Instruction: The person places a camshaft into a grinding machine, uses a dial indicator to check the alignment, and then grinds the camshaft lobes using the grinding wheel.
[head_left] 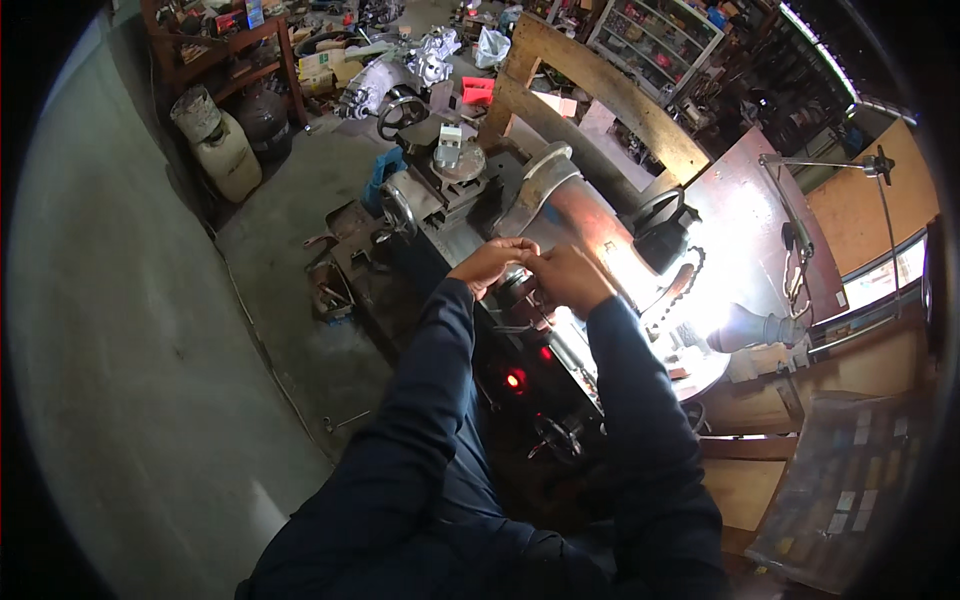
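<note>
Both hands meet over a large metalworking machine (pixel 575 215), with their fingertips close together. My left hand (pixel 490 266) has its fingers curled inward in a pinch. Against it, my right hand (pixel 572 279) is closed too, its back turned up. Whatever the fingers hold is hidden or too small to name. Just below them shows a dark, round metal part (pixel 517 290) of the machine, partly covered by the hands. A handwheel (pixel 399 209) stands left of my left hand. Under my right forearm, a lit work lamp (pixel 745 328) throws strong glare across the machine's right side.
A red indicator light (pixel 514 379) glows on the machine's front, above a lower handwheel (pixel 558 438). At left stand a pale gas cylinder (pixel 222 150) and a wall (pixel 120 330). A wooden frame (pixel 610 85) rises behind. Metal parts (pixel 385 85) clutter the far floor.
</note>
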